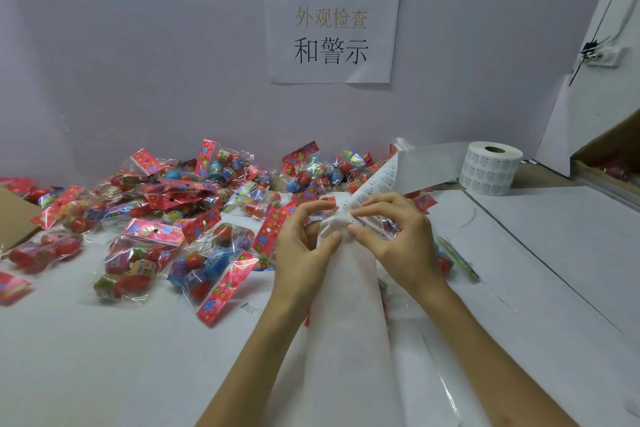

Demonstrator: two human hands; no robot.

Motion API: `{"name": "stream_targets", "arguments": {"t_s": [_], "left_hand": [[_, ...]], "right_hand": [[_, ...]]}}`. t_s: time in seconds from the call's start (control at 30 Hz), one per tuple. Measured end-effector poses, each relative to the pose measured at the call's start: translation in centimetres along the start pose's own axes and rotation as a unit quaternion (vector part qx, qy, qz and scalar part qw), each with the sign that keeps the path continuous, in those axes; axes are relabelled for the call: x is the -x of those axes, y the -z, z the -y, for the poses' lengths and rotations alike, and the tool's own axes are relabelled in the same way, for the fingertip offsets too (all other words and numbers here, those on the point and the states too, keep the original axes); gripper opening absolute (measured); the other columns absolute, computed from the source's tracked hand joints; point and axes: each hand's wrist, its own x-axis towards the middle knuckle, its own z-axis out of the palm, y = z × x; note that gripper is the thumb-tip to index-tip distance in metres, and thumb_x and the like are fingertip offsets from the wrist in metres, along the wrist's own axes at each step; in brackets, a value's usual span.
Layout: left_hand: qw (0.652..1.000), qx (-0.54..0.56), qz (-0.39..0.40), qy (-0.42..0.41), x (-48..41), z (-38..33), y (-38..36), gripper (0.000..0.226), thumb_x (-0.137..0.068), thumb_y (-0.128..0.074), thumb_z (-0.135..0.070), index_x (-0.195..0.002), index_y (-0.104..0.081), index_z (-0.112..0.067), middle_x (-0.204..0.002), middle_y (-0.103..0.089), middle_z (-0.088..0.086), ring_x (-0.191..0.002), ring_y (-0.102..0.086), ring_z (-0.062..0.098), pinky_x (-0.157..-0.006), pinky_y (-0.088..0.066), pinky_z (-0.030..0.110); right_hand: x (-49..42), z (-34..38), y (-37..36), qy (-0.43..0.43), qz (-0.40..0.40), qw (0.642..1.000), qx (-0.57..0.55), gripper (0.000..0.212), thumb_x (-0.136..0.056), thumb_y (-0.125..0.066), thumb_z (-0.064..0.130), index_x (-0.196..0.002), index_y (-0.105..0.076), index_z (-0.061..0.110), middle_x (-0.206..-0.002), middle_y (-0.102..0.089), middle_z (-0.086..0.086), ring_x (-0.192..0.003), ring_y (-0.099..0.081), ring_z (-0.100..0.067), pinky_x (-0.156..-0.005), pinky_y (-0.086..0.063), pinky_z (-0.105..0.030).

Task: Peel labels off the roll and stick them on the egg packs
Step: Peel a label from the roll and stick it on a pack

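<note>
1. The left hand [304, 246] and right hand [394, 239] meet over the middle of the white tabletop [104, 357], thumbs nearly touching.
2. Both hands are pinched on the label strip [374, 184], a white backing paper that runs from the roll down between them and on toward the near edge of the tabletop.
3. The left thumb and forefinger are closed on the crumpled bend of the strip; the right thumb and fingers are closed just beside them, at a printed label. Whether a label has lifted off the backing cannot be told.
4. The label roll [490, 168] stands on its end near the far right corner of the tabletop, well apart from the hands, with the strip leading off its left side.
5. The egg packs [156, 218], clear bags of red and blue eggs with red flowered header cards, lie heaped along the far edge and over the left half of the tabletop.
6. A few packs lie under and just right of the hands, partly hidden by them.
7. A paper sign [330, 28] with printed characters hangs on the wall behind the packs.
8. The corner of a cardboard box [14, 215] shows at the left edge.
</note>
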Motion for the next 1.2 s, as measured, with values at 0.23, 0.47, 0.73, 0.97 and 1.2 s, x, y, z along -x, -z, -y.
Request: {"name": "stream_targets", "arguments": {"t_s": [0.23, 0.47, 0.73, 0.97, 1.2], "left_hand": [[1.0, -0.021, 0.005, -0.009, -0.1, 0.0, -0.1, 0.039, -0.089, -0.072, 0.002, -0.115, -0.064, -0.026, -0.104, -0.066, -0.037, -0.096, -0.067, -0.01, -0.071, -0.055, 0.012], [1.0, 0.008, 0.004, 0.009, 0.1, 0.1, 0.1, 0.043, -0.087, -0.064, 0.013, -0.109, -0.066, -0.023, -0.107, -0.074, -0.002, -0.09, -0.073, 0.001, -0.065, -0.058, 0.02], [0.994, -0.088, -0.016, 0.057, 0.0, 0.4, 0.0, 0.045, -0.084, -0.079, -0.008, -0.113, -0.057, -0.034, -0.126, -0.061, -0.008, -0.108, -0.064, 0.01, -0.083, -0.059, 0.025], [0.993, -0.039, -0.09, 0.063, -0.5, 0.0, 0.3, 0.018, -0.095, -0.07, -0.012, -0.107, -0.067, -0.025, -0.113, -0.07, -0.006, -0.104, -0.067, 0.016, -0.087, -0.058, 0.033], [0.981, 0.078, 0.107, 0.145, -0.2, -1.0, 0.0, 0.034, -0.106, -0.047, -0.032, -0.113, -0.074, -0.014, -0.107, -0.078, 0.002, -0.084, -0.074, 0.023, -0.072, -0.06, 0.026]], "right_hand": [[-0.2, -0.4, 0.4, -0.018, 0.018, 1.0, -0.003, 0.015, -0.08, -0.086, 0.025, -0.092, -0.078, 0.023, -0.103, -0.068, 0.008, -0.103, -0.064, -0.01, -0.086, -0.055, -0.031], [-0.9, -1.2, 1.1, -0.092, -0.091, 0.99, -0.051, 0.019, -0.093, -0.073, 0.019, -0.079, -0.072, 0.032, -0.077, -0.072, 0.019, -0.076, -0.067, -0.003, -0.07, -0.051, -0.02], [-0.9, -1.1, 1.1, -0.073, -0.124, 0.989, -0.038, 0.002, -0.093, -0.073, 0.026, -0.094, -0.072, 0.024, -0.086, -0.071, 0.017, -0.081, -0.065, 0.0, -0.07, -0.046, -0.006], [-0.8, -1.0, 1.1, -0.054, -0.122, 0.991, -0.02, 0.012, -0.093, -0.071, 0.033, -0.097, -0.071, 0.022, -0.087, -0.069, 0.015, -0.082, -0.064, 0.001, -0.07, -0.047, -0.006], [-0.5, -0.2, 0.6, 0.021, -0.097, 0.995, 0.008, 0.03, -0.089, -0.068, 0.055, -0.102, -0.07, 0.028, -0.085, -0.067, 0.017, -0.08, -0.065, -0.01, -0.071, -0.056, -0.029]]}}
